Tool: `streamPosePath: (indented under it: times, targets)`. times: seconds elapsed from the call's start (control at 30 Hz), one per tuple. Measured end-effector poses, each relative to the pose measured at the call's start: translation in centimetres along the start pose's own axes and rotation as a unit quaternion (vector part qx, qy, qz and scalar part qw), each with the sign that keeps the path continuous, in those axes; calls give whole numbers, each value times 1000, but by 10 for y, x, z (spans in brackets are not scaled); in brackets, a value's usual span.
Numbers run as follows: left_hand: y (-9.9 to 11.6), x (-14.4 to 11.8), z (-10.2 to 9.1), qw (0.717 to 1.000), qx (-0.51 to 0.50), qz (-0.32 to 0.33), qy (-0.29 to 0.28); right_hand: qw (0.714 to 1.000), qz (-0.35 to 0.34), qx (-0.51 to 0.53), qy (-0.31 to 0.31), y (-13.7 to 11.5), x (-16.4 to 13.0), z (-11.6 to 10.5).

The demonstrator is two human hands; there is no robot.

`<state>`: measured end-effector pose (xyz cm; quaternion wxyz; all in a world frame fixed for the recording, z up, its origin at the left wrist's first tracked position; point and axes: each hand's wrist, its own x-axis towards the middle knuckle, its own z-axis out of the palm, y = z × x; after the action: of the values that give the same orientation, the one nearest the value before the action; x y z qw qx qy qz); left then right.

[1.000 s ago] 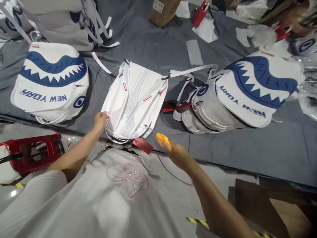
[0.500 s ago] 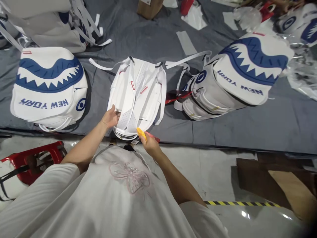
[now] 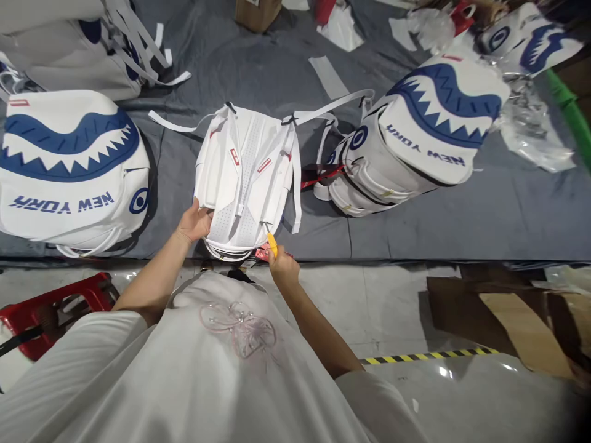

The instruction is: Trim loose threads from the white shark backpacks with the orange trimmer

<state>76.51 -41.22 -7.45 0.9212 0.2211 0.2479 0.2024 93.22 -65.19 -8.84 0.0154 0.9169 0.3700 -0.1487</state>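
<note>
A white backpack [image 3: 247, 178] lies back-panel up on the grey cloth [image 3: 462, 221] straight ahead of me, its straps spread toward the far side. My left hand [image 3: 194, 223] grips its lower left edge. My right hand [image 3: 282, 268] holds a small yellow-handled tool [image 3: 272, 243] whose tip touches the backpack's lower right edge. A red tag [image 3: 263, 252] lies just under that hand.
A white backpack with a blue shark mouth and "NEW YORK" print [image 3: 69, 169] lies at the left; another like it [image 3: 415, 138] lies at the right. More bags are piled at top left. A red stool [image 3: 50, 307] stands at lower left, flat cardboard [image 3: 508, 314] at lower right.
My right hand has brought the yellow tool from the right in to the backpack's lower edge. My left hand shifted slightly along the left edge. The view tilted down and right.
</note>
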Motion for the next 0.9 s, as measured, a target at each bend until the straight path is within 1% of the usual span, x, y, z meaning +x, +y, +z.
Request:
streamPosePath:
  times: [0.1,0.17,0.27,0.4,0.47,0.53,0.6,0.7,0.87,0.9]
  targets:
    - [-1,4,1,1000,1,2,19,1000,-1,1,-17,-3,5,-2]
    - [0,4,2,1000,4,2,23,1000,-1,1,-29,-3,2,-8]
    - [1,2,2,1000,8,9,6,1000,1,-2,-28,1,-17,-26]
    - [2,-1,1,1000,11,13,-24,998,33,-17,-57,13,-52,-57]
    - [2,-1,1,999,13,15,-31,996,49,-27,-68,16,-61,-70]
    - [1,-2,2,999,18,20,-33,996,48,-32,-68,14,-63,-78]
    - [1,-3,3,999,23,22,-30,997,37,-37,-65,11,-62,-81]
    - [2,-7,6,999,25,16,-27,997,28,-60,-45,7,-60,-79]
    - [8,-16,7,998,40,-10,-47,994,-14,-105,-12,6,-61,-73]
    - [9,-17,7,998,43,-13,-51,994,-13,-108,-10,5,-60,-72]
